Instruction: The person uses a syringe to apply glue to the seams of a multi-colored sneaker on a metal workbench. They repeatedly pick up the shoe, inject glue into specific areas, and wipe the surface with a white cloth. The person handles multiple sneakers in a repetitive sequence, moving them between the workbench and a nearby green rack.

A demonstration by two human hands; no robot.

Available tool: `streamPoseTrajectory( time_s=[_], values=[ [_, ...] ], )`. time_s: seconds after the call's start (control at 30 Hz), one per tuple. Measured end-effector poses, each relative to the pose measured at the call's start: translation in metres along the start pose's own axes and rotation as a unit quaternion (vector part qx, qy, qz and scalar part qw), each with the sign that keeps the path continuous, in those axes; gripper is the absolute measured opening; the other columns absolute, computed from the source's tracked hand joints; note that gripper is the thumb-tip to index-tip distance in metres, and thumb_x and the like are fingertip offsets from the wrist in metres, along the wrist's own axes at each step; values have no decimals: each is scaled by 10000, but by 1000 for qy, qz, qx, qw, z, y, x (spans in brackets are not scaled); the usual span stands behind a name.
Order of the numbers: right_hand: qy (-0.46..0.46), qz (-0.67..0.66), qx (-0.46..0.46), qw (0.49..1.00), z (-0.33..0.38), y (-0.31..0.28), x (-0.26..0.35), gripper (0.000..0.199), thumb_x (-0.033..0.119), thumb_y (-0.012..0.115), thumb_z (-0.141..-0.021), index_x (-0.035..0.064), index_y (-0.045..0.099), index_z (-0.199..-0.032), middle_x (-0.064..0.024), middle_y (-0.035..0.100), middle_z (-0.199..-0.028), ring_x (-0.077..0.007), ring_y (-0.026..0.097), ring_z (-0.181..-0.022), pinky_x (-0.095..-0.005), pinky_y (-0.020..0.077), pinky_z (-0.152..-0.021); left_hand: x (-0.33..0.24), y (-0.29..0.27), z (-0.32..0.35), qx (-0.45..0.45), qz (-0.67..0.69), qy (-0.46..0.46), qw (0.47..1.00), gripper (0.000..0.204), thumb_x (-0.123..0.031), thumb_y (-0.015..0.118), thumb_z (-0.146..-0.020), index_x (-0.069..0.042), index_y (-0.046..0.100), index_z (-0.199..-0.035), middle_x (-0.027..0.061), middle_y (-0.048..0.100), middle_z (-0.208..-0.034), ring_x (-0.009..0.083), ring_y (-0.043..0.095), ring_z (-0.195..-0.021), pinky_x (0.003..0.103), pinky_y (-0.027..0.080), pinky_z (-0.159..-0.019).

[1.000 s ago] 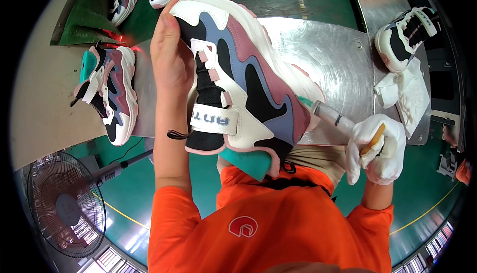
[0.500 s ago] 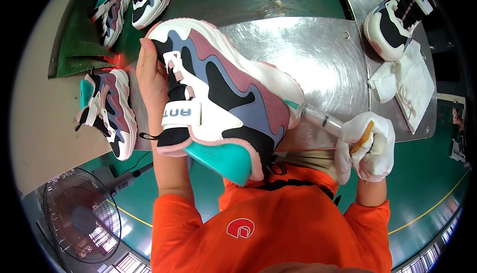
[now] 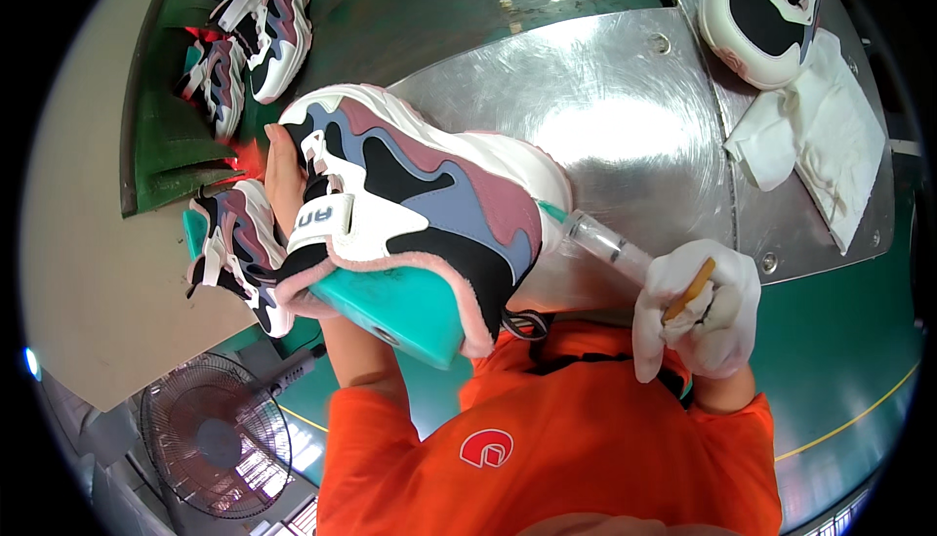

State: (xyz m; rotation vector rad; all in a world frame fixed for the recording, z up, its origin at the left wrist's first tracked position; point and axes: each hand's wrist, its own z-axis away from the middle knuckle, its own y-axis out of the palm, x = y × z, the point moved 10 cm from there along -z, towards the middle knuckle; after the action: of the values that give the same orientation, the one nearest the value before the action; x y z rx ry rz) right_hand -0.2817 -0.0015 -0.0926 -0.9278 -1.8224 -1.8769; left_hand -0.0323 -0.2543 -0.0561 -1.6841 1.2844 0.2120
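My bare left hand (image 3: 284, 181) is closed round the toe end of a sneaker (image 3: 429, 170), mostly hidden behind it. The sneaker is white, black, mauve and blue-grey with a pink lining, tilted side up over the metal table. A teal shoe last (image 3: 395, 307) fills its opening. My gloved right hand (image 3: 698, 316) is closed on a clear syringe (image 3: 607, 248). The syringe's green tip (image 3: 552, 211) meets the sole edge near the heel. A yellow-brown strip (image 3: 689, 290) and some white wadding also sit in the right hand's grip.
Beside my left forearm lies another sneaker (image 3: 244, 248) on a teal last. Several more sneakers (image 3: 280, 33) stand at the far left by green curtain flaps (image 3: 176, 145). At right, a sneaker (image 3: 756, 23) rests near white cloths (image 3: 830, 145) on the metal table (image 3: 547, 87). A fan (image 3: 215, 438) stands lower left.
The view has turned slightly, bringing more sneakers in at the far left. The held sneaker and syringe sit a little lower and further left in the picture; the tip stays at the sole edge.
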Motion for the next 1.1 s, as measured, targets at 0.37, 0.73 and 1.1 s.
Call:
streamPoseTrajectory(
  time_s=[0.37,0.73,1.1],
  values=[
    [62,-55,-70,994,6,-18,-16,455,-149,587,-582,-107,553,-1033,-145,584,-651,-207,603,-555,-302,493,-509,-28,5,-6,109,67,154,980,195,-101,619,-886,78,666,-947,171,688,-1030,214,658,-902,299,487,-923],
    [-21,-74,-11,997,4,-12,-16,517,-161,601,-562,-121,538,-1074,-108,554,-644,-204,613,-568,-293,499,-520,20,-41,43,-26,151,-235,960,279,-16,760,-690,69,655,-934,143,695,-909,234,672,-822,332,543,-793],
    [-69,-28,42,996,6,3,-22,598,-184,678,-587,-128,497,-1154,-56,535,-687,-204,659,-705,-301,542,-625,-11,-51,161,13,175,-520,836,293,-201,530,-911,33,603,-1071,159,634,-1103,254,668,-917,380,583,-709]
  ],
)
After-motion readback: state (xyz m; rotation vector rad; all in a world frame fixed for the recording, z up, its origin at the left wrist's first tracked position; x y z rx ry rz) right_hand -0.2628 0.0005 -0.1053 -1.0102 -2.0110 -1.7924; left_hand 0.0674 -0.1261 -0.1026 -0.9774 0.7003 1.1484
